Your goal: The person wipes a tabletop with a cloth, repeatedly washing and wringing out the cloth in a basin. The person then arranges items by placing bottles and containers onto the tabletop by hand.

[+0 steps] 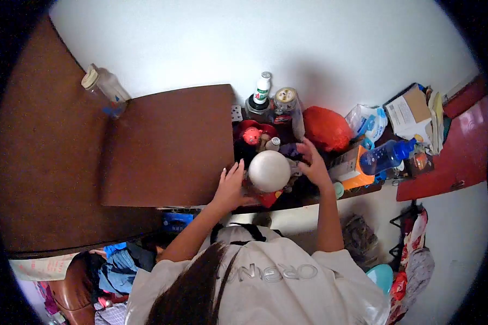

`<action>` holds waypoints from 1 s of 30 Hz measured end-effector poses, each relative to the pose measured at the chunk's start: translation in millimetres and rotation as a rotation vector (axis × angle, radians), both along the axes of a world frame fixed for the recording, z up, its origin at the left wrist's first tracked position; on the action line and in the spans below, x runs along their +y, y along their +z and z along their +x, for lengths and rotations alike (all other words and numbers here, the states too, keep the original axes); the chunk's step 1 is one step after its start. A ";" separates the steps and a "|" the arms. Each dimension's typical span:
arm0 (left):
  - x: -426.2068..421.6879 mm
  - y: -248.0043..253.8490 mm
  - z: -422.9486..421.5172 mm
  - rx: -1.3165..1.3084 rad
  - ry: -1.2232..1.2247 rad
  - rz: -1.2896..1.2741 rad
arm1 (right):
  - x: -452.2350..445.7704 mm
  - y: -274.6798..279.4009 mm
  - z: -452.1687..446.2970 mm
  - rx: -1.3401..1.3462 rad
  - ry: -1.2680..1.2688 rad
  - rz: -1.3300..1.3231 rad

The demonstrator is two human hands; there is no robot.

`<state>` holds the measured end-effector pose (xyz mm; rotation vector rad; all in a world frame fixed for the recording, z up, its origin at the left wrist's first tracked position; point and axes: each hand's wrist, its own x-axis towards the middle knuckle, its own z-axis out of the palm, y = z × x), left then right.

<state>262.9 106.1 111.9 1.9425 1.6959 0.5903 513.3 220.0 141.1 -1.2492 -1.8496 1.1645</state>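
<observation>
A smooth white rounded thing [269,171], like an upturned bowl or a ball, sits among clutter on the dark brown surface in front of me. Just left of it is my left hand [231,188], fingers apart, beside the edge of the brown panel. On the other side my right hand [315,165] is raised with its fingers spread, close to a dark purple item [290,150]. Neither hand visibly grips anything; whether the fingertips touch the nearby items I cannot tell. Behind the white thing are a small bottle top [273,143] and a pinkish-red round toy [251,135].
A white bottle [262,89] and a glass jar [285,102] stand by the wall. Rightward are a red bag [327,129], an orange box [352,168], a blue bottle [385,157] and papers [415,116]. A clear jug [104,91] stands far left, past the brown panel [168,146].
</observation>
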 end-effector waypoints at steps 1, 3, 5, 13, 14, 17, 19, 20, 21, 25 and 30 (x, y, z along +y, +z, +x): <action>1.4 -3.6 2.4 0.001 0.008 0.008 | -7.9 -17.8 9.7 0.021 0.051 -0.010; 5.0 -14.1 5.6 -0.013 0.021 0.037 | -20.2 -47.2 23.9 0.066 0.156 -0.026; 6.8 -19.2 9.0 -0.020 0.032 0.039 | -36.7 -52.8 11.1 -0.057 0.197 0.036; 13.7 -33.3 11.9 -0.108 0.095 0.099 | -43.9 -88.1 -23.7 0.068 0.093 -0.036; 14.2 -33.1 10.1 -0.150 0.123 0.077 | -43.3 -81.1 -23.7 0.048 0.096 -0.018; 17.5 -1.6 9.7 -0.252 0.185 0.104 | -31.1 -46.8 -29.4 0.032 0.122 0.062; 29.0 4.6 -7.0 -0.408 0.200 0.205 | -8.2 -42.7 -46.1 0.148 0.187 0.220; 31.8 18.4 -11.9 -0.447 0.206 0.248 | 1.2 -42.8 -53.0 0.187 0.196 0.219; 36.3 26.6 -19.9 -0.514 0.210 0.280 | 7.0 -35.1 -63.9 0.226 0.205 0.217; 53.3 36.6 -62.9 -0.575 0.307 0.422 | 33.9 -7.0 -121.9 0.286 0.276 0.191; 57.9 43.6 -133.1 -0.437 0.448 0.490 | 63.8 -11.6 -209.2 0.364 0.462 0.097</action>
